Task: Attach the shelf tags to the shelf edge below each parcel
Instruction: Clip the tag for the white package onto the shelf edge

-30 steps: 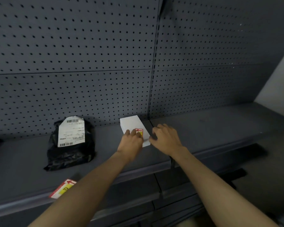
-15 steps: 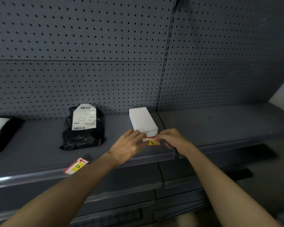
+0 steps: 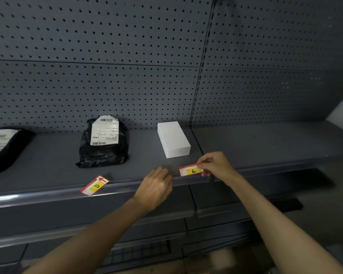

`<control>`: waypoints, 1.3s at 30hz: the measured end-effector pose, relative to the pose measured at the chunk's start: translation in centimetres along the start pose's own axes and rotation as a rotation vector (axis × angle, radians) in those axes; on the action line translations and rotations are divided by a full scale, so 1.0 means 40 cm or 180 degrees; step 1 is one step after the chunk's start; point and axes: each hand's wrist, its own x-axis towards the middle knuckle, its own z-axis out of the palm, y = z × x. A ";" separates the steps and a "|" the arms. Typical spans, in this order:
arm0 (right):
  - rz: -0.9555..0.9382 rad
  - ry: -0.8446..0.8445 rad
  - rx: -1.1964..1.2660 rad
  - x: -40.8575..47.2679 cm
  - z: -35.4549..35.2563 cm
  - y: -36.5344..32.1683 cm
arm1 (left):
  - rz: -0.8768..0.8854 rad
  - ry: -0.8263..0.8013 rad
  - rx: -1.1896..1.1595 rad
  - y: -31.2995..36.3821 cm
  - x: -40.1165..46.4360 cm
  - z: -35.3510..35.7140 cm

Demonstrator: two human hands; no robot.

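Observation:
A white box parcel [image 3: 173,139] lies on the grey shelf [image 3: 48,165]. In front of it, my right hand [image 3: 216,165] pinches the right end of a red and white shelf tag marked "E" [image 3: 190,170], held just above the shelf's front edge [image 3: 127,184]. My left hand [image 3: 156,186] rests at that edge to the tag's left, fingers curled, holding nothing. A second tag marked "D" [image 3: 94,185] lies loose on the shelf edge below a black bag parcel [image 3: 104,143] with a white label.
Another black parcel [image 3: 2,147] with a white label lies at the far left. A pegboard wall [image 3: 127,56] backs the shelf. A vertical divider [image 3: 196,115] splits two shelf bays. Lower shelves run beneath.
The "E" tag came off the white box down to the shelf's front edge. My left hand let go of it and dropped to the edge; my right hand holds it alone.

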 end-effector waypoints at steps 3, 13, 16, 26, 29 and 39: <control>-0.0228 0.0160 -0.0239 -0.010 0.004 0.014 | -0.0267 -0.0262 0.0090 0.020 -0.021 0.027; -0.0625 0.0521 -0.0353 -0.027 0.046 0.037 | -0.0906 -0.0457 -0.0107 0.075 -0.030 0.060; -0.0614 0.0524 -0.0361 -0.027 0.047 0.039 | -0.0949 -0.0483 0.0007 0.079 -0.031 0.057; -0.0648 0.0480 -0.0460 -0.023 0.065 0.037 | -0.1342 -0.0469 -0.0189 0.093 -0.013 0.058; -0.0695 0.0450 -0.0551 -0.021 0.069 0.031 | -0.1415 -0.0421 -0.0313 0.094 -0.009 0.056; -0.0791 0.0265 -0.0968 -0.009 0.099 0.048 | -0.1286 -0.0379 -0.0287 0.082 -0.021 0.055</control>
